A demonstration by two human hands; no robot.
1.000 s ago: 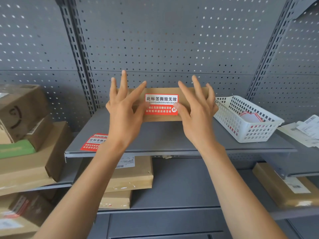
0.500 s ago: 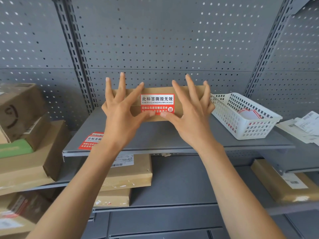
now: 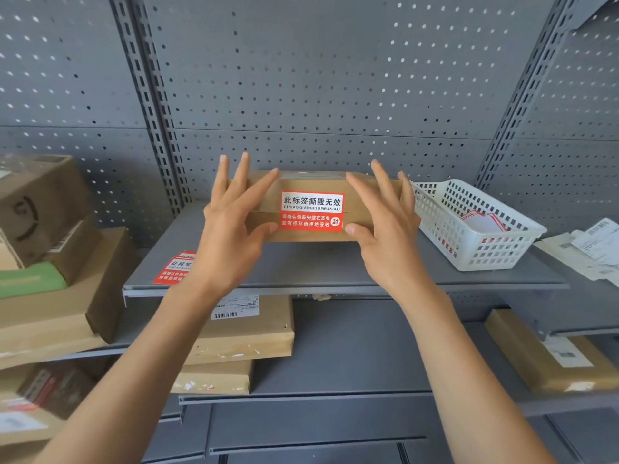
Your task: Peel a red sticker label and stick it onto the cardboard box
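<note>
A flat cardboard box [image 3: 311, 181] lies on the grey shelf [image 3: 318, 271] against the perforated back wall. A red and white sticker label [image 3: 311, 211] is stuck across its front, over the seam. My left hand [image 3: 227, 236] rests at the box's left end, fingers spread over the top and thumb on the front face just left of the label. My right hand [image 3: 388, 236] mirrors it on the right, thumb beside the label's lower right corner. Neither hand holds anything.
More red sticker sheets [image 3: 174, 266] lie on the shelf's left front. A white plastic basket [image 3: 475, 242] with backing papers stands at the right. Stacked cartons [image 3: 43, 296] fill the left; parcels [image 3: 248, 333] sit on the shelf below, loose papers [image 3: 589, 249] at far right.
Both thumbs pressed on the label's lower part earlier. They have slid outward off the label onto the bare cardboard at either side.
</note>
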